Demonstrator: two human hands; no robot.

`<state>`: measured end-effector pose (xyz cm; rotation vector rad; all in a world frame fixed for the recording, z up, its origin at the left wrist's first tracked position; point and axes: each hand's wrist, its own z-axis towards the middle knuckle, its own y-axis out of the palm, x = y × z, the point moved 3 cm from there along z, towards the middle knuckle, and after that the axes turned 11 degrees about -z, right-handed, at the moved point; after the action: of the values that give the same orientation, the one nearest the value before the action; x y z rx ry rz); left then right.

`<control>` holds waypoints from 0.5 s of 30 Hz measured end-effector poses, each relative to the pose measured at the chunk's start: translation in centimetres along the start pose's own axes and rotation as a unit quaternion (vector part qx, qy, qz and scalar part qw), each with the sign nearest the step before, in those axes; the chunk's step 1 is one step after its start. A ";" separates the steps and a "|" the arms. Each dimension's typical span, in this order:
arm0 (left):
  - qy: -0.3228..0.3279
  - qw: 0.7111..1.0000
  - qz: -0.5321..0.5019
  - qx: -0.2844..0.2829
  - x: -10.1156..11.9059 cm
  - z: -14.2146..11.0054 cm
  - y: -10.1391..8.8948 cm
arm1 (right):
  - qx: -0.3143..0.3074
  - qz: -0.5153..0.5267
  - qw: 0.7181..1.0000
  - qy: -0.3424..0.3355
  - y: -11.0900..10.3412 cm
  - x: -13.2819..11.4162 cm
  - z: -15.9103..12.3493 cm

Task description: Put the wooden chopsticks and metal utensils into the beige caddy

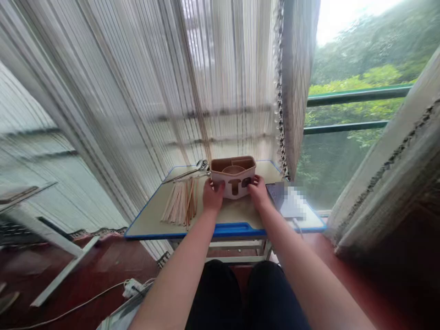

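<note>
1. Bare forearms [182, 262] reach forward above dark-clad knees [220, 288], crossing the near edge of the desk [151, 220].
2. The left hand [212, 195] and right hand [258, 189] are apart from each other, each closed on one end of the box [233, 176].
3. That box is between them, straight ahead, about midway along the desk. Its long axis runs roughly left to right, along the near edge, so neither hand is clearly nearer. Its divided, open top faces up; whether its base touches the desk, I cannot tell.
4. Toward the left edge, just beside the left hand, lie pale sticks [174, 201] and brown sticks [190, 197], lengthwise from near to far.
5. Toward the right edge, near the right hand, lies a dark slab [273, 192], partly pixelated.
6. By the far edge, left of the box, lie ladles [202, 164], handles pointing toward the left edge.
7. Beyond hangs a curtain [137, 91]; to its right, a railing [357, 96], then trees [371, 64].
</note>
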<state>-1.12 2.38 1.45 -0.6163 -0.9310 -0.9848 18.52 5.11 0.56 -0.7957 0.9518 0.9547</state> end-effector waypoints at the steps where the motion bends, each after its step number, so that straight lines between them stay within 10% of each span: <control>1: 0.006 1.000 -0.003 0.005 0.1 0.0 0.0 | 0.014 -0.009 1.000 -0.005 -0.1 -0.1 0.0; 15: 0.020 0.999 0.021 0.036 0.5 -0.2 -0.9 | 0.092 -0.132 0.982 -0.099 -0.2 -0.6 -0.4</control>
<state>-1.70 1.57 1.83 -0.5509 -0.9100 -0.9188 18.43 4.46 0.96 -0.6385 0.7276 0.6904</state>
